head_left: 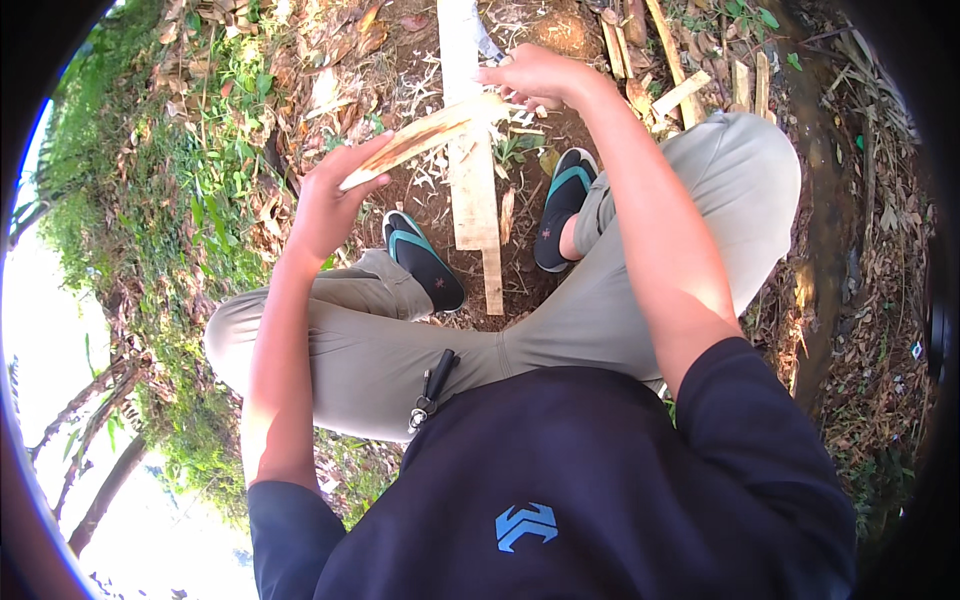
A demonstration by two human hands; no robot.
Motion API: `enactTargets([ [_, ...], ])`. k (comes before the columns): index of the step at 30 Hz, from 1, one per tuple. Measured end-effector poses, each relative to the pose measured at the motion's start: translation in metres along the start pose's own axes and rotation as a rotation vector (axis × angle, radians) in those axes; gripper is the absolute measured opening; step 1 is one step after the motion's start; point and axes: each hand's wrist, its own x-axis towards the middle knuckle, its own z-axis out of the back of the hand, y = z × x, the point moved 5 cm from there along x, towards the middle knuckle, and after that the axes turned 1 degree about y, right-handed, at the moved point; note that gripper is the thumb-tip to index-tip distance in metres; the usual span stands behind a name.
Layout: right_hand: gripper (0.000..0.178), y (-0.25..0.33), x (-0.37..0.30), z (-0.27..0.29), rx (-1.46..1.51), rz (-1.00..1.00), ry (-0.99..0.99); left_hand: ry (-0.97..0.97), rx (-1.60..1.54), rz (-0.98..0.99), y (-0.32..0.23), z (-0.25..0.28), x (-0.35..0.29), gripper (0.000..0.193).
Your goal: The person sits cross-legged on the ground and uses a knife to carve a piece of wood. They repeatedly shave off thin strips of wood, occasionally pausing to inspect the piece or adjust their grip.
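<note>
My left hand [330,195] is closed round the near end of a pale strip of wood [420,142] with a dark brown streak along it. The strip slants up to the right, over a long upright board [472,205] between my feet. At the strip's far end is my right hand [545,75], its fingers curled and one finger stretched to the left. A narrow grey-blue piece [488,44] shows beside those fingers; whether it is a blade, I cannot tell. What lies inside the right hand is hidden.
My feet in dark sandals [425,262] with teal straps flank the board. Shavings and dry leaves litter the soil. Several wood offcuts [682,93] lie at the far right. Green plants [205,215] grow on the left. A key ring [420,412] hangs at my waist.
</note>
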Motion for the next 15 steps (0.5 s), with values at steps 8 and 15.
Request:
enactTargets([
  [8, 0.041, 0.028, -0.013, -0.033, 0.289, 0.033, 0.456, -0.054, 0.12, -0.035, 0.004, 0.021, -0.032, 0.071],
  [15, 0.033, 0.062, -0.028, -0.026, 0.6, 0.187, 0.492, -0.583, 0.026, 0.106, 0.0, 0.063, -0.035, 0.075],
])
